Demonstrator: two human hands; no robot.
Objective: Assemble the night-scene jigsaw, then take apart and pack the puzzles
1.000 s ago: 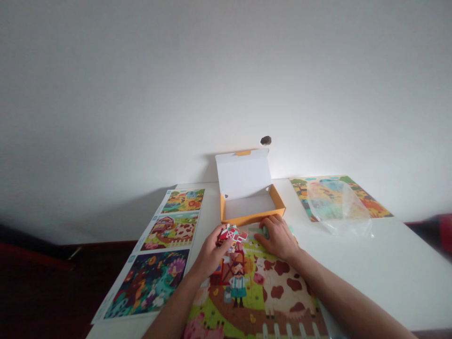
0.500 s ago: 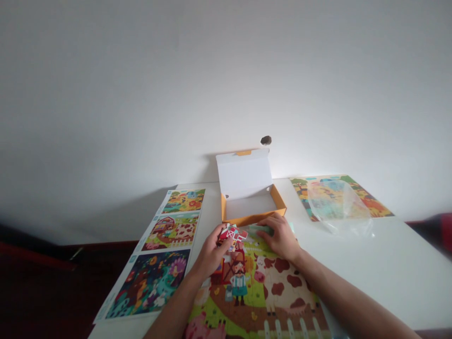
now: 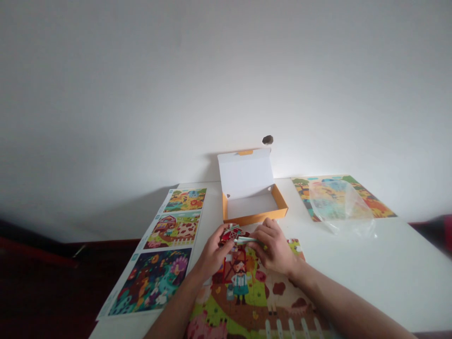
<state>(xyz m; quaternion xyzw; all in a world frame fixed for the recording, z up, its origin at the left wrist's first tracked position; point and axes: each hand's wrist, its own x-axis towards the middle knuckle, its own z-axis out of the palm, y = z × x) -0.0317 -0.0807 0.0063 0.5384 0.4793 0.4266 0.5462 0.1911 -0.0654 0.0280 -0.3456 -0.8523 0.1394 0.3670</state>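
A jigsaw puzzle of a farm scene, with a farmer, a cow, a pig and a white fence, lies under my arms. My left hand is closed on a puzzle piece printed with a red barn, over the puzzle's far left part. Beside it my right hand pinches pale puzzle pieces, seen nearly edge-on. Their tips reach my left thumb; whether they touch the barn piece I cannot tell. Both hands cover part of the puzzle's far edge.
An open orange box with a white lid stands behind the puzzle. A sheet with three pictures lies at the left. A clear plastic bag rests on a savanna picture at the back right of the white table.
My right hand has lifted pale puzzle pieces from the puzzle's far edge and brought them left, beside my left hand. The left hand still holds the barn piece.
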